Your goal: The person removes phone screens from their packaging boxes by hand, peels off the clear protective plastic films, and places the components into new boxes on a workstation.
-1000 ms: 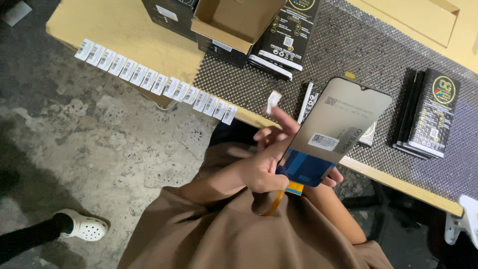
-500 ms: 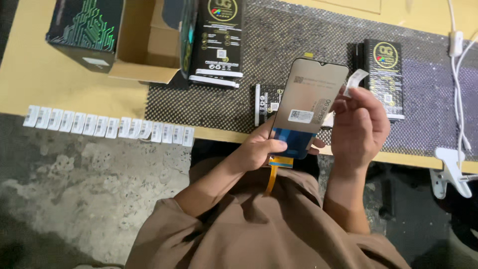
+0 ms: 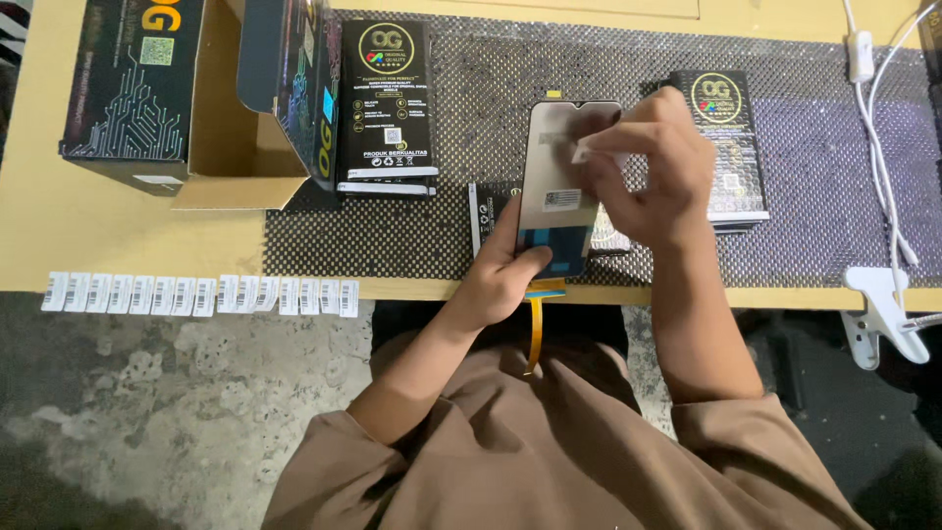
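My left hand (image 3: 505,270) grips the lower end of a phone screen panel (image 3: 561,167), held back side up over the perforated black mat (image 3: 491,98). An orange flex ribbon (image 3: 536,334) hangs from the panel's bottom edge. My right hand (image 3: 648,172) rests over the panel's upper right part and pinches a small white sticker (image 3: 589,152) against it.
Flat black boxes lie on the mat: one (image 3: 388,103) at left, a stack (image 3: 726,137) at right behind my right hand. An open cardboard carton (image 3: 226,108) stands at the back left. A row of barcode labels (image 3: 196,294) lines the table's front edge. White cable and clamp (image 3: 888,309) at right.
The view has swung so the table sits square ahead. My right hand came in and now covers the panel's upper part with a white sticker; the left hand keeps holding the panel.
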